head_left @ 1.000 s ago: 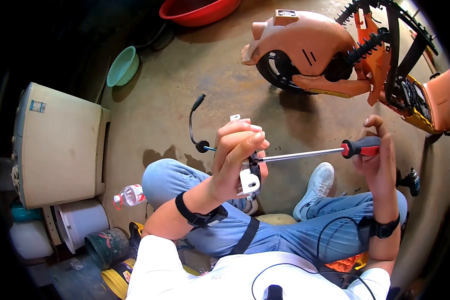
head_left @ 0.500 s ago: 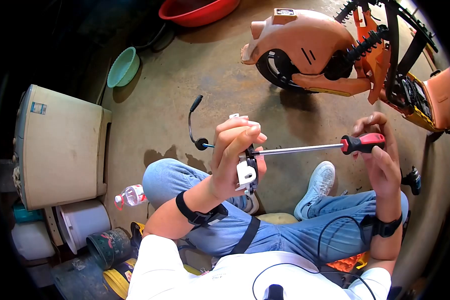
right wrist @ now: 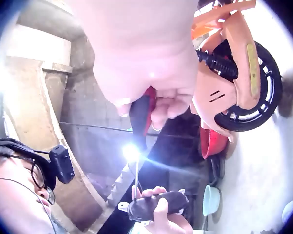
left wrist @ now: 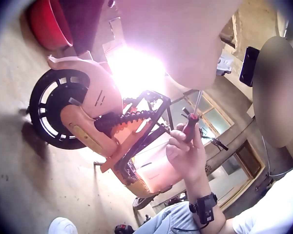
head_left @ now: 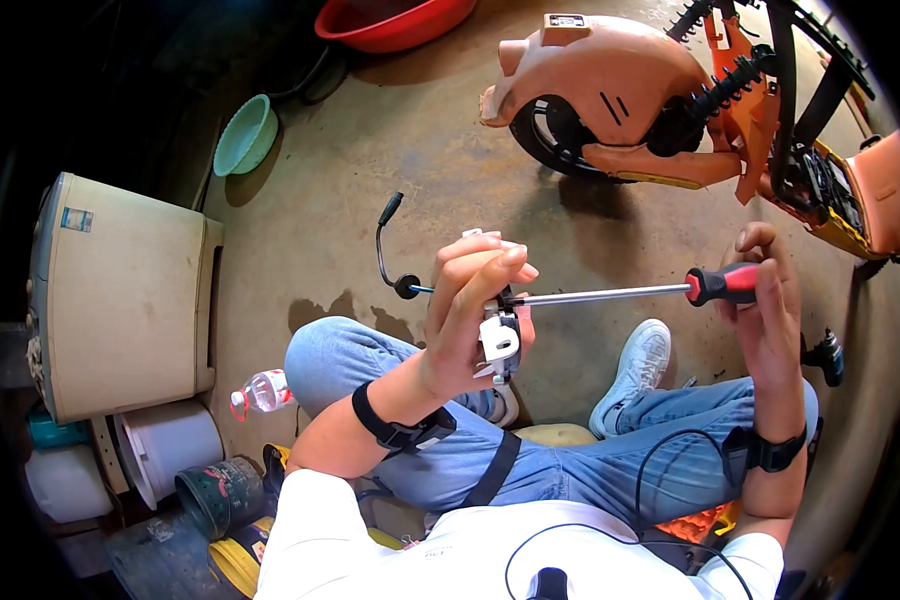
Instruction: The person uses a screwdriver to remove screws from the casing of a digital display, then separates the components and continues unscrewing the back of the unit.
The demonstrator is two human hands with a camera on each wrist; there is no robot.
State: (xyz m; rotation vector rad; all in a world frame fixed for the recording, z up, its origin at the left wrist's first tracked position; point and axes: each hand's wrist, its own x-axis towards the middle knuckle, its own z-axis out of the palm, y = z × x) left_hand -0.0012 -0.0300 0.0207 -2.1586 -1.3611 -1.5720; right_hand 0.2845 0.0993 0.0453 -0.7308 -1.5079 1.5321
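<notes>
My left hand grips a small part with white bracket tabs in front of my body. From the right wrist, this part shows a dark oval face, with left fingers along its edges. A thin cable with a black grommet and plug sticks out beyond the left hand. Between fingers and thumb, my right hand holds the red and black handle of a screwdriver. Its long metal shaft lies nearly level in the head view, with the tip at the part beside the left fingers.
An orange scooter body with a wheel stands ahead on the right. A green basin, a red basin and a beige cabinet are around the left side. A bottle lies by the left knee; a power drill is at the right.
The right hand's fingers and thumb have shifted round the screwdriver handle, which shows a different side. The part in the left hand has tilted slightly. The screwdriver tip stays at the part.
</notes>
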